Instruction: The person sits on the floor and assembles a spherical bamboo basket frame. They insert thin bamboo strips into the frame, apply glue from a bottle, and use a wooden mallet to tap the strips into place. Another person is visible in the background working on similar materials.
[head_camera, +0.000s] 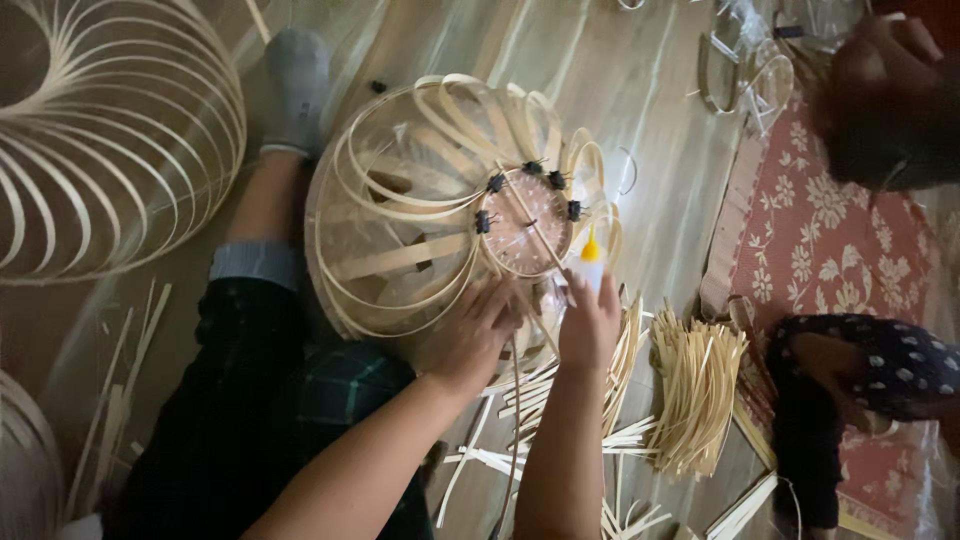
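Note:
A round lampshade frame of bent bamboo strips (420, 200) lies on its side on the floor, resting against my leg. A clear round disc (527, 222) caps its end, ringed by several small black binder clips (484, 221). My left hand (472, 335) presses on the strips at the frame's lower edge, just below the disc. My right hand (590, 322) grips a small white glue bottle (592, 262) with a yellow nozzle, its tip pointing up at the disc's right rim.
A larger finished bamboo frame (110, 130) sits at the left. Loose bamboo strips (695, 385) lie in a heap on the floor at the right. Another person (880, 100) sits on a red flowered mat (815, 240) at the right. My socked foot (297, 90) extends upward.

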